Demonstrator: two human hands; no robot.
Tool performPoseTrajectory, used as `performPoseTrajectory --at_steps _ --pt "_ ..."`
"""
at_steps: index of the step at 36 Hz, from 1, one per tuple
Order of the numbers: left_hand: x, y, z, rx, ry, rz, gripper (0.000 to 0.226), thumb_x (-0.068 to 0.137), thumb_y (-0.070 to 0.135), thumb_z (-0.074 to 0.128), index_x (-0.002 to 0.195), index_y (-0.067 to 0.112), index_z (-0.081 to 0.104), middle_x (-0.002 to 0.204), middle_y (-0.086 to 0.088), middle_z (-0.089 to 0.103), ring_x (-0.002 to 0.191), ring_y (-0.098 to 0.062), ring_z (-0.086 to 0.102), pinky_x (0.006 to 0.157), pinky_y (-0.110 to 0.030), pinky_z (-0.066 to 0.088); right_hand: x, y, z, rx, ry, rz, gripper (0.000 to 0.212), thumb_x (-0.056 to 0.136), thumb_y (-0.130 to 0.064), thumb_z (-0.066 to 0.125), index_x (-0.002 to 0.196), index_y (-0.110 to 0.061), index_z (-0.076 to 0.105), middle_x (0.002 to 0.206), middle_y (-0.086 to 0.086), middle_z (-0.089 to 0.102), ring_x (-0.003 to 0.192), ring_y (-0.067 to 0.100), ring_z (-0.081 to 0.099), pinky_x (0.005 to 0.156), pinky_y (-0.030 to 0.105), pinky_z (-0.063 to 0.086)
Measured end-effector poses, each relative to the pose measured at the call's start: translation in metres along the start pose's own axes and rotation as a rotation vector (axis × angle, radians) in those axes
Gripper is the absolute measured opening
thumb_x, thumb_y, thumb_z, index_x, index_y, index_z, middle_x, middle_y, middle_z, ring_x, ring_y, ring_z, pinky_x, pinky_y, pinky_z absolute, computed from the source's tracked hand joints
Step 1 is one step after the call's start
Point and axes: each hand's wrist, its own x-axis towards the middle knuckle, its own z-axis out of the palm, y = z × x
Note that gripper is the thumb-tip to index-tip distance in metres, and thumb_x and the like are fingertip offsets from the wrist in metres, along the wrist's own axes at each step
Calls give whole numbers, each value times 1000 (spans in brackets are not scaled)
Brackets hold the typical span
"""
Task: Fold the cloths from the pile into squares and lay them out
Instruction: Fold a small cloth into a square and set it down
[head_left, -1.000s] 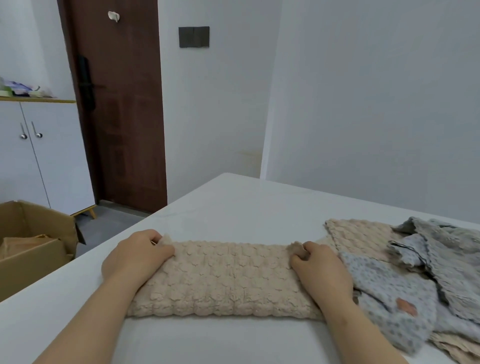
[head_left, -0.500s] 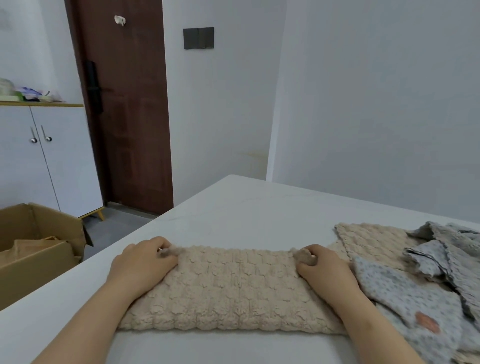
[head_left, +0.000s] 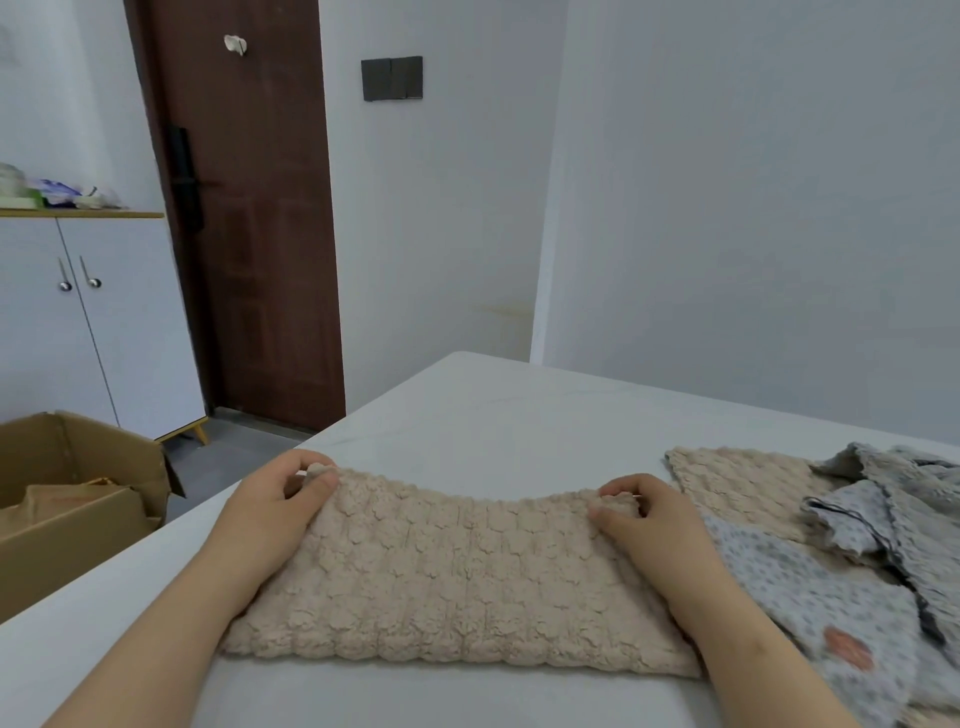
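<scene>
Two cloth (head_left: 457, 571) corners pinched: left hand (head_left: 275, 501), right hand (head_left: 652, 525); patch (head_left: 848, 647) illegible.

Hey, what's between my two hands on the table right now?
The beige cloth spans the whole stretch: the left hand pinches one far corner, the right hand the other. The head view shows it.

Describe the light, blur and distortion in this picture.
Head view: soft, even light, no glare on the white table, only a faint shadow under the beige cloth. Head view: left hand, right hand and cloth are sharp; clutter on the cabinet is soft. Head view: the wide lens tilts the door.
</scene>
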Motion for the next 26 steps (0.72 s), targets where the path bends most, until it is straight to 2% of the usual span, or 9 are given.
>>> performPoseTrajectory --at_steps 6,11,15,20,26 --pt "1 0 0 -27 58 -28 18 93 20 52 77 19 61 76 0 60 71 -10 50 62 -23 37 2 1 -1 64 13 12 9 82 -13 67 76 -12 61 67 -1 59 59 11 48 54 21 36" --pt "2 0 -1 -51 78 -58 19 94 21 51 77 22 60 80 0 62 75 -11 52 66 -24 39 3 1 -2 99 32 9 20 81 -20 70 72 -7 59 66 2 57 59 13 47 56 22 36" --pt "2 0 0 -41 88 -60 20 94 21 50 77 22 60 79 2 62 74 -10 52 64 -25 39 5 1 -3 111 70 -1 22 83 -22 68 72 -6 58 63 1 53 52 12 39 51 22 31" --pt "4 -5 0 86 96 -26 19 93 22 50 77 20 60 79 0 63 75 -14 53 65 -31 38 12 1 2 78 103 -34 19 83 -21 68 73 -7 59 63 -1 50 57 11 40 54 23 33" --pt "7 -10 3 263 124 16 19 93 19 49 75 23 55 78 11 56 79 -13 49 65 -29 32 17 5 9 -137 46 -87 17 88 -23 61 81 -8 59 67 -3 55 60 7 45 53 20 34"
